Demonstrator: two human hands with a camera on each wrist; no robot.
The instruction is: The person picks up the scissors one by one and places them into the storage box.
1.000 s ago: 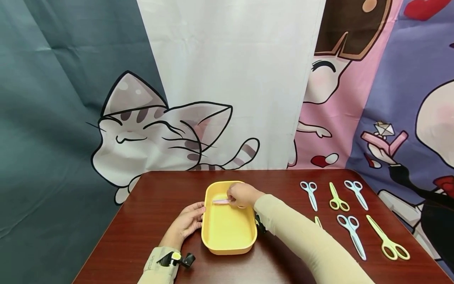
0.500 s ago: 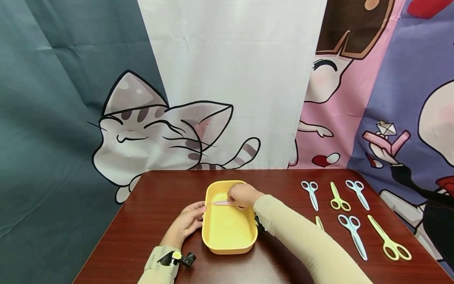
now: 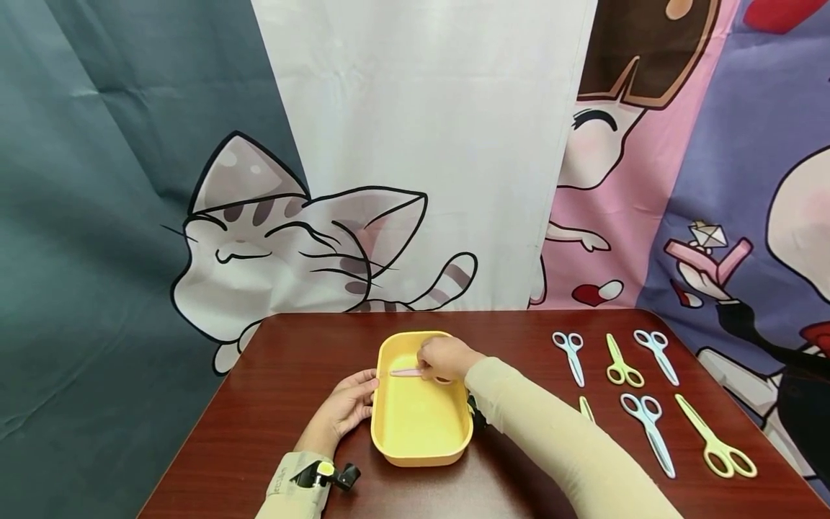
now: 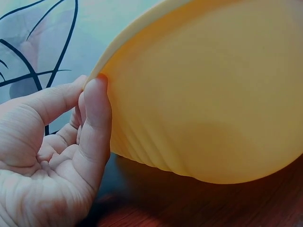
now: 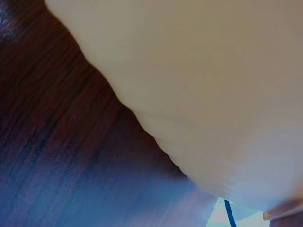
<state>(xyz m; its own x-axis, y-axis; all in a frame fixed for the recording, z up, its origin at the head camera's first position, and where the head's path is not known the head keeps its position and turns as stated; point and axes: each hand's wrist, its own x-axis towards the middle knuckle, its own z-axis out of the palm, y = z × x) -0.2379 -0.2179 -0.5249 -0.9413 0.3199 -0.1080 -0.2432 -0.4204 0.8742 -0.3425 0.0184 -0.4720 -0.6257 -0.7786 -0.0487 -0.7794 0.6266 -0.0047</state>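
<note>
A yellow plastic tray [image 3: 421, 425] stands in the middle of the table. My left hand [image 3: 350, 404] pinches its left rim; in the left wrist view the thumb and a finger [image 4: 97, 113] meet at the edge of the yellow wall. Inside the tray's far part, my right hand [image 3: 447, 357] grips a pair of pink scissors [image 3: 405, 373], the blades pointing left. Part of a handle loop shows below the hand, but the rest of the scissors is hidden. The right wrist view is mostly filled by the tray's outer wall [image 5: 199, 80].
To the right on the brown table [image 3: 311, 346] lie blue scissors [image 3: 570, 355], more blue scissors [image 3: 658, 355], large blue scissors [image 3: 650, 429], yellow scissors [image 3: 622, 366] and long yellow scissors [image 3: 713, 443]. A yellow blade tip [image 3: 586, 409] shows beside my right sleeve. A printed curtain [image 3: 421, 144] hangs behind.
</note>
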